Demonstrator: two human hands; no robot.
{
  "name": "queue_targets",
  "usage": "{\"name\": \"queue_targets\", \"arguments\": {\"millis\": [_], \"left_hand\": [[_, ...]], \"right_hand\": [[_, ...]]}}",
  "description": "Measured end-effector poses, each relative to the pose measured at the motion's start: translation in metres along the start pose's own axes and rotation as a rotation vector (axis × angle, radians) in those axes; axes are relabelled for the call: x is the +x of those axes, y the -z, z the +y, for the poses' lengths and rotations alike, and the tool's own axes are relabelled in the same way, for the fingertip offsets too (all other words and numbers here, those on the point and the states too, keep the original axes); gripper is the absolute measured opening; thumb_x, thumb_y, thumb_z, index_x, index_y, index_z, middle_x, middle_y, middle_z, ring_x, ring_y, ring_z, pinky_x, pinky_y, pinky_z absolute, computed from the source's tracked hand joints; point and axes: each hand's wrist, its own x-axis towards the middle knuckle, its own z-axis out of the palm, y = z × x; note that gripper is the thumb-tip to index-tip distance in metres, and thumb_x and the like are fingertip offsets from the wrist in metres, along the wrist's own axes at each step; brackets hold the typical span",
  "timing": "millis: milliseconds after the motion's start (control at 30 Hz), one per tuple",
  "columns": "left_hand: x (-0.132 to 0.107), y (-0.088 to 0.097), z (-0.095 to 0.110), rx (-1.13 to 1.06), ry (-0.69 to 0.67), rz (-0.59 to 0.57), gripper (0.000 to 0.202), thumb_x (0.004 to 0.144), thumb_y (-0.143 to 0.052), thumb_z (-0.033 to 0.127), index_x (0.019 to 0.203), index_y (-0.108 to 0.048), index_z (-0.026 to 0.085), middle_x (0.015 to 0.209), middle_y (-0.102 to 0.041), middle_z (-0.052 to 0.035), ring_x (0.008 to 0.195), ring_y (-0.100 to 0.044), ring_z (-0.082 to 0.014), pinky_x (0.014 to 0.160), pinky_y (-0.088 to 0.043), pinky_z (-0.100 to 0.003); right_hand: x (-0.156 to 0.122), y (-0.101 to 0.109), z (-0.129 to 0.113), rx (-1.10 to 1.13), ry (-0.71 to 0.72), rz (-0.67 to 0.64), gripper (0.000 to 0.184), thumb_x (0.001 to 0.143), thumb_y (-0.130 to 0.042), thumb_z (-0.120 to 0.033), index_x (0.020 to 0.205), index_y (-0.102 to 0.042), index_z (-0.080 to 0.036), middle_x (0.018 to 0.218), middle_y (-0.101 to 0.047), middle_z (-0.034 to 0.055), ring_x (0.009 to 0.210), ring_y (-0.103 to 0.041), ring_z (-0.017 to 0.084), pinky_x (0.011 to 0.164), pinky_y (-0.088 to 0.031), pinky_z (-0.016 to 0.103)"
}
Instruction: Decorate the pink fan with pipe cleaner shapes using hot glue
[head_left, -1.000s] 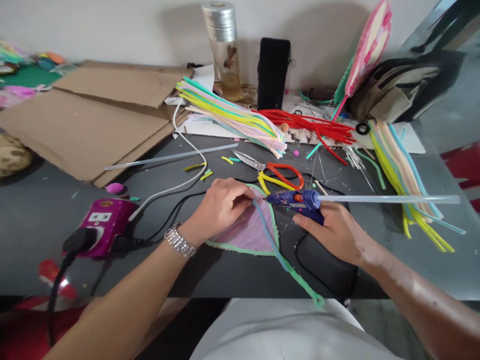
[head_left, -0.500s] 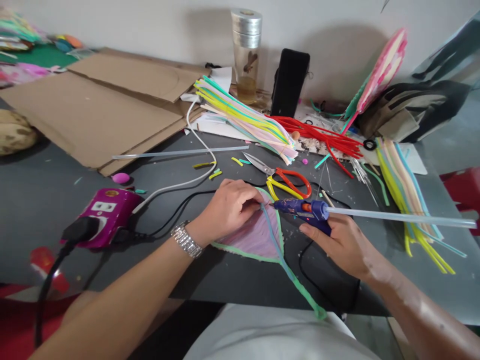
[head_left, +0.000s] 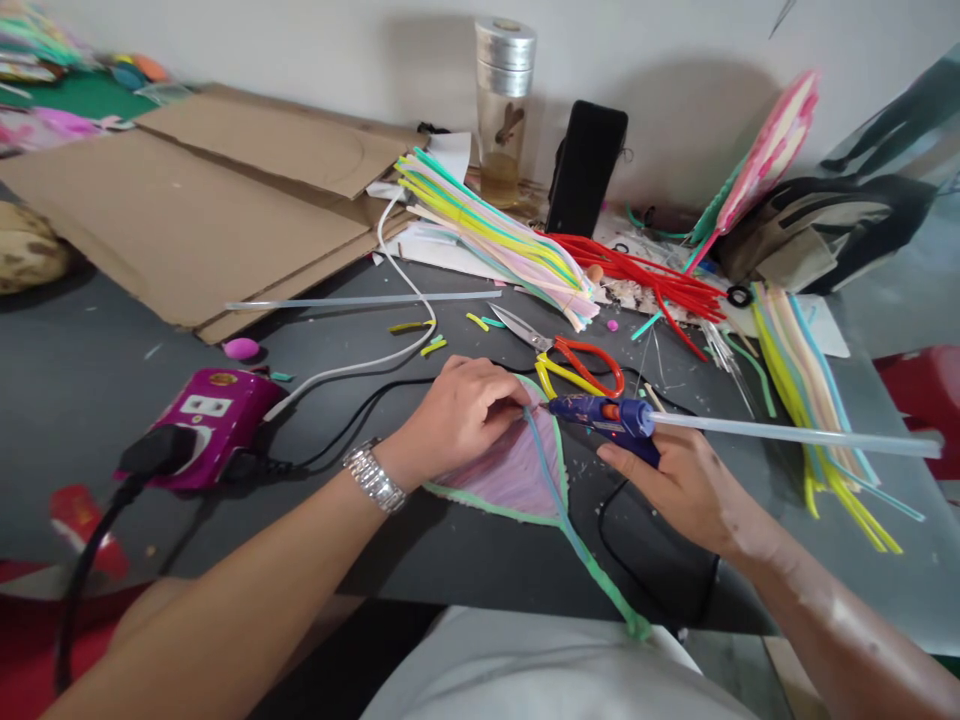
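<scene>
The left hand (head_left: 469,410) covers the upper-left part of the lilac panel (head_left: 514,470) with its green edging; its thumb and forefinger are pinched together on the top end of the blue strip (head_left: 550,480), though their contact is partly hidden; the strip runs down across the panel from those fingertips to the green stem (head_left: 607,590), whose lower end lies by the person's white clothing (head_left: 525,670).

The right hand (head_left: 686,475) is closed around the blue glue gun (head_left: 619,418), most of its fingers out of sight behind the handle; the nozzle is just beside the left fingertips, and whether it touches them or the strip cannot be told; the far end of the glue stick (head_left: 787,433) is blurred.

The gun's label and the gold badge (head_left: 222,379) on the purple power adapter (head_left: 244,400) are too small to read; the mottled object (head_left: 30,250) is cut off at the left edge.
</scene>
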Motion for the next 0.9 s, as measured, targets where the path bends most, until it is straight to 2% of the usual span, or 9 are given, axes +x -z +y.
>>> {"name": "queue_targets", "arguments": {"millis": [400, 633, 900], "left_hand": [[0.0, 0.002, 0.001, -0.007, -0.015, -0.007, 0.009, 0.094, -0.062, 0.021, 0.095, -0.071, 0.022, 0.095, -0.078, -0.0019, 0.09, -0.068, -0.0219, 0.086, -0.041, -0.038], [0.0, 0.001, 0.0, -0.018, -0.015, 0.007, 0.01, 0.093, -0.062, 0.019, 0.094, -0.072, 0.023, 0.094, -0.078, -0.002, 0.089, -0.068, -0.0218, 0.087, -0.041, -0.038], [0.0, 0.001, 0.0, -0.012, -0.025, 0.01, 0.01, 0.093, -0.062, 0.019, 0.094, -0.071, 0.022, 0.093, -0.077, -0.002, 0.09, -0.068, -0.0222, 0.086, -0.04, -0.038]], "right_hand": [[0.004, -0.001, -0.002, 0.028, -0.006, -0.043, 0.037, 0.1, -0.057, -0.049, 0.123, -0.073, -0.026, 0.114, -0.078, 0.0047, 0.111, -0.071, 0.027, 0.1, -0.054, 0.039], [-0.005, 0.002, -0.001, 0.017, 0.024, -0.025, 0.038, 0.1, -0.057, -0.048, 0.128, -0.069, -0.025, 0.117, -0.077, 0.0055, 0.109, -0.072, 0.027, 0.096, -0.056, 0.038], [-0.004, -0.003, 0.002, 0.038, -0.005, -0.031, 0.038, 0.099, -0.058, -0.049, 0.125, -0.069, -0.023, 0.122, -0.075, 0.0063, 0.116, -0.069, 0.028, 0.104, -0.053, 0.043]]}}
